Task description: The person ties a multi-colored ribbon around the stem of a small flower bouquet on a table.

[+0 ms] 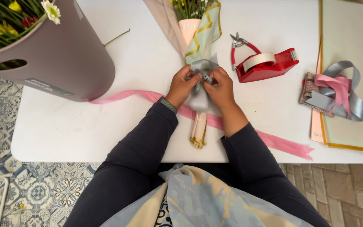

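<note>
A wrapped bouquet [201,33] in pale green, gold-edged and peach paper lies lengthwise on the white table [76,126], stems toward me. A grey ribbon [201,67] goes around its narrow waist. My left hand [182,85] and my right hand [220,87] meet over that waist, and both pinch the grey ribbon between fingertips. The ribbon's knot is hidden between my fingers. A long pink ribbon [282,145] runs under the bouquet across the table.
A mauve bucket [68,59] with flowers stands at the left. A red tape dispenser [267,65] and red-handled snips [240,46] lie right of the bouquet. Coiled grey and pink ribbons [337,92] rest on stacked wrapping sheets [349,33] at the right.
</note>
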